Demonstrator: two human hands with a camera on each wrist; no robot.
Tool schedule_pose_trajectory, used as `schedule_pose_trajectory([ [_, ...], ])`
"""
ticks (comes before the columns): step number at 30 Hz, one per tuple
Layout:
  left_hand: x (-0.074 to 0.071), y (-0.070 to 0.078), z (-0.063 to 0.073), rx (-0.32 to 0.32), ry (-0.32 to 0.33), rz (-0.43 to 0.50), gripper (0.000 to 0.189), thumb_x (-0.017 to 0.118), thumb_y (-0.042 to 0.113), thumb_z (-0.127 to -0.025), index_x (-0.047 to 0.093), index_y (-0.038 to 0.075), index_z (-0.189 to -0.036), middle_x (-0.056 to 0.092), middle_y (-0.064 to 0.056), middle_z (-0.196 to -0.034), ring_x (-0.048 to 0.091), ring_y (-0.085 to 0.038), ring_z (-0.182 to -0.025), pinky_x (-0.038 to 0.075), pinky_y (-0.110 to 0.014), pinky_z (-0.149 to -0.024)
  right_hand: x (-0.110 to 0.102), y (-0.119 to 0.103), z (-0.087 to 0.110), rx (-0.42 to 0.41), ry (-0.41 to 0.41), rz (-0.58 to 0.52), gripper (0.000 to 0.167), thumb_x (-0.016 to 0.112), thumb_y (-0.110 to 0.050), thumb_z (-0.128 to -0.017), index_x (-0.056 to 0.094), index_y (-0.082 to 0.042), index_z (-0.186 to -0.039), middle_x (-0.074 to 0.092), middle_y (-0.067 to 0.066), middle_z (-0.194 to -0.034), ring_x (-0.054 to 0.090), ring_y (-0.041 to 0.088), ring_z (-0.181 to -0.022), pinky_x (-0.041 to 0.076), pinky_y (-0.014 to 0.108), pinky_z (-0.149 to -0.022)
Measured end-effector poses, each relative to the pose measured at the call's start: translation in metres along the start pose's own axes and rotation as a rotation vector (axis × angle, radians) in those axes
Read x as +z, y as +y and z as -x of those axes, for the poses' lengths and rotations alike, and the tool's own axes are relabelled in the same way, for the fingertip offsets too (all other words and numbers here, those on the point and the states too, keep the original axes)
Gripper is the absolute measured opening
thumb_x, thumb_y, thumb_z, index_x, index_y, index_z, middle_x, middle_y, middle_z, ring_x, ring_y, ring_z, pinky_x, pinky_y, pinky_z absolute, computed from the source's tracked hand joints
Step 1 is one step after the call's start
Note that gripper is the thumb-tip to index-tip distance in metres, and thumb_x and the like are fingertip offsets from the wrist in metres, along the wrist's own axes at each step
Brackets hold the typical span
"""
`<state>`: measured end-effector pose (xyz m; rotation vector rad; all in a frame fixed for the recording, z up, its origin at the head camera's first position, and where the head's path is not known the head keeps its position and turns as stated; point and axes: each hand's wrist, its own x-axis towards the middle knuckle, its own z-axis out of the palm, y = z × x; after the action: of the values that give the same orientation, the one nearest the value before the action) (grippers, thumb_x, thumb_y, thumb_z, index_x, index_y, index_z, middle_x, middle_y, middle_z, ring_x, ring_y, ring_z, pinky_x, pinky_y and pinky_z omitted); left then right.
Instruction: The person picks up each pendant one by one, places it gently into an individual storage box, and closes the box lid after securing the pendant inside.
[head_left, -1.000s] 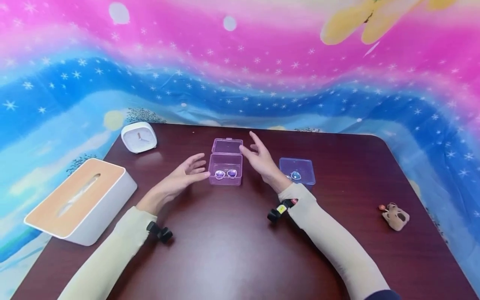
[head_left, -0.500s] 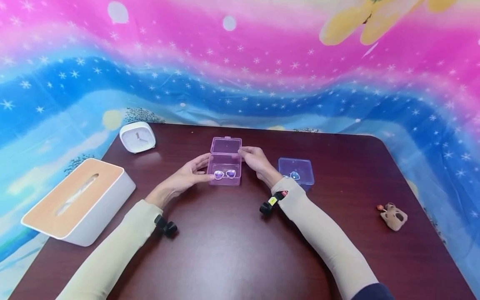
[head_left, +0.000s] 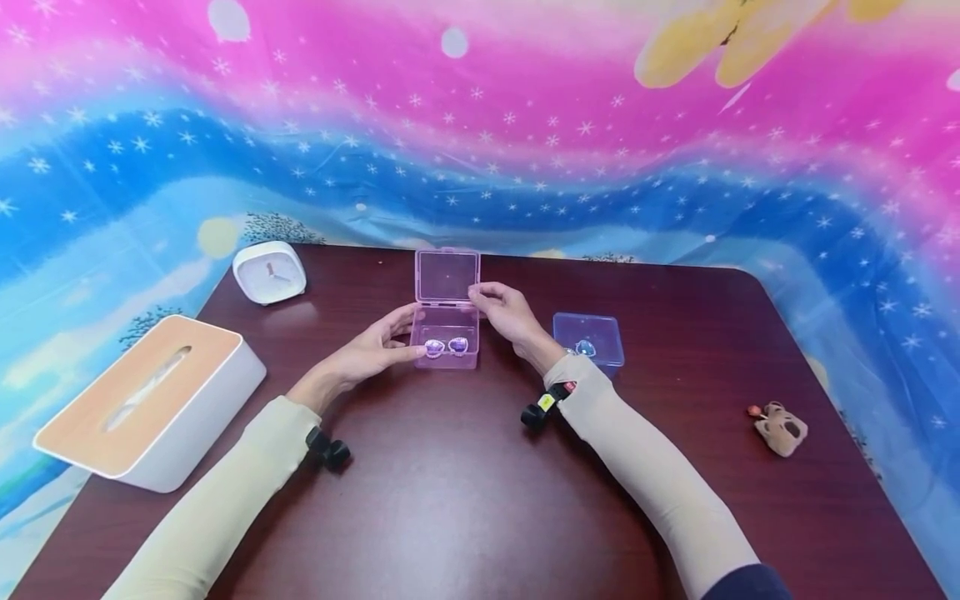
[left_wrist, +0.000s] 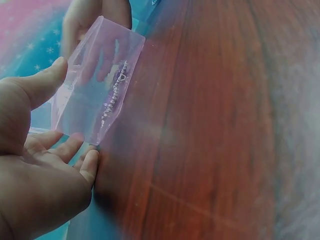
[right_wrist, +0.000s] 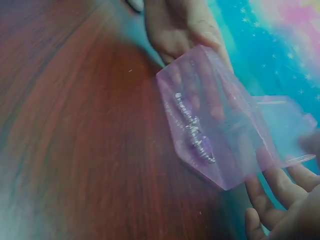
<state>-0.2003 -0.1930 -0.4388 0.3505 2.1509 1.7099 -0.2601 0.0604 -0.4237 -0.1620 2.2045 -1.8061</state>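
A see-through pink plastic box [head_left: 444, 358] stands on the table with its hinged lid [head_left: 448, 277] raised at the back. Two purple gem-like pieces with beaded silvery rims [head_left: 458, 346] lie inside. My left hand [head_left: 371, 344] holds the box's left side, thumb toward the front and fingers farther back. At the right edge of the lid, close to the hinge, my right hand [head_left: 512, 317] pinches with thumb and fingers. In the right wrist view the beaded pieces [right_wrist: 195, 130] show through the box wall, and the right thumb is blurred.
A see-through blue box [head_left: 600, 333] with blue gem-like pieces sits right of the right wrist. A white clock [head_left: 270, 273] and a tissue box with a wood-look top [head_left: 142, 400] stand on the left. A small brown plush charm [head_left: 782, 429] lies far right.
Both hands have come in to the pink box, the left onto its side and the right onto the lid edge. The lid has swung up from leaning back to more upright.
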Motion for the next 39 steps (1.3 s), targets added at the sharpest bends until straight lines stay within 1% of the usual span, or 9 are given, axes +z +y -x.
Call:
schedule_pose_trajectory([
  [5,-0.001,0.001,-0.001,0.007,-0.005,-0.016,0.081,0.07,0.017,-0.098,0.022,0.016,-0.164,0.03,-0.013,-0.168,0.032,-0.039,-0.15,0.025,-0.058,-0.124,-0.001,-0.005,0.007,-0.05,0.019,0.04,0.057,0.054,-0.06,-0.101,0.065,-0.014,-0.133,0.075,0.012,-0.122,0.07,0.028,-0.118,0.044,0.05,-0.114],
  [10,-0.001,0.001,-0.001,-0.009,-0.01,-0.039,0.083,0.07,0.02,-0.098,0.021,0.017,-0.165,0.029,-0.011,-0.168,0.031,-0.038,-0.15,0.025,-0.057,-0.124,-0.002,-0.009,0.01,-0.048,0.027,0.035,0.071,0.045,-0.07,-0.099,0.068,-0.011,-0.13,0.075,0.015,-0.121,0.068,0.034,-0.116,0.044,0.059,-0.107],
  [13,-0.001,0.001,-0.002,-0.014,-0.014,-0.043,0.084,0.07,0.02,-0.098,0.019,0.016,-0.165,0.03,-0.012,-0.168,0.032,-0.038,-0.149,0.027,-0.057,-0.123,-0.003,-0.01,0.012,-0.057,0.044,0.04,0.068,0.05,-0.067,-0.098,0.072,-0.007,-0.123,0.073,0.015,-0.119,0.069,0.032,-0.113,0.045,0.054,-0.11],
  [17,-0.001,0.0,-0.002,-0.021,-0.012,-0.053,0.085,0.071,0.022,-0.098,0.018,0.016,-0.165,0.031,-0.013,-0.167,0.033,-0.038,-0.148,0.028,-0.056,-0.122,-0.006,-0.011,0.017,-0.074,0.044,0.059,0.056,0.061,-0.062,-0.096,0.075,-0.01,-0.115,0.074,0.012,-0.116,0.072,0.028,-0.109,0.045,0.049,-0.113],
  [23,-0.003,-0.001,-0.002,-0.02,-0.022,-0.061,0.083,0.071,0.022,-0.098,0.02,0.018,-0.163,0.036,-0.016,-0.162,0.036,-0.038,-0.146,0.034,-0.051,-0.117,-0.015,-0.008,0.028,-0.164,-0.099,0.171,0.037,0.068,-0.042,-0.098,0.071,-0.017,-0.125,0.072,0.006,-0.127,0.067,0.023,-0.123,0.047,0.046,-0.113],
  [29,-0.005,-0.002,0.0,-0.046,-0.025,-0.052,0.087,0.072,0.022,-0.097,0.016,0.025,-0.164,0.035,-0.017,-0.161,0.039,-0.038,-0.144,0.039,-0.047,-0.112,-0.022,-0.002,0.037,-0.208,-0.182,0.272,0.046,0.075,-0.037,-0.093,0.065,-0.018,-0.135,0.067,0.006,-0.136,0.065,0.025,-0.128,0.051,0.045,-0.109],
  [32,-0.006,-0.002,0.0,-0.042,-0.028,-0.045,0.089,0.073,0.02,-0.096,0.016,0.023,-0.164,0.036,-0.018,-0.161,0.039,-0.039,-0.144,0.037,-0.05,-0.113,-0.025,0.003,0.037,-0.223,-0.194,0.285,0.05,0.077,-0.035,-0.092,0.063,-0.018,-0.137,0.065,0.007,-0.139,0.065,0.026,-0.129,0.051,0.045,-0.109],
  [36,-0.005,-0.002,0.0,0.016,-0.01,-0.05,0.091,0.075,0.015,-0.094,0.017,0.019,-0.164,0.038,-0.017,-0.16,0.04,-0.037,-0.143,0.038,-0.049,-0.113,-0.026,0.007,0.037,-0.265,-0.182,0.32,0.052,0.079,-0.034,-0.091,0.063,-0.017,-0.138,0.065,0.006,-0.139,0.063,0.024,-0.131,0.05,0.044,-0.111],
  [39,-0.004,-0.002,-0.001,0.074,0.0,-0.056,0.092,0.075,0.009,-0.093,0.018,0.017,-0.164,0.041,-0.017,-0.159,0.043,-0.036,-0.14,0.042,-0.043,-0.11,-0.024,0.006,0.037,-0.29,-0.165,0.348,0.054,0.081,-0.032,-0.089,0.063,-0.015,-0.137,0.067,0.005,-0.137,0.064,0.023,-0.129,0.051,0.043,-0.11],
])
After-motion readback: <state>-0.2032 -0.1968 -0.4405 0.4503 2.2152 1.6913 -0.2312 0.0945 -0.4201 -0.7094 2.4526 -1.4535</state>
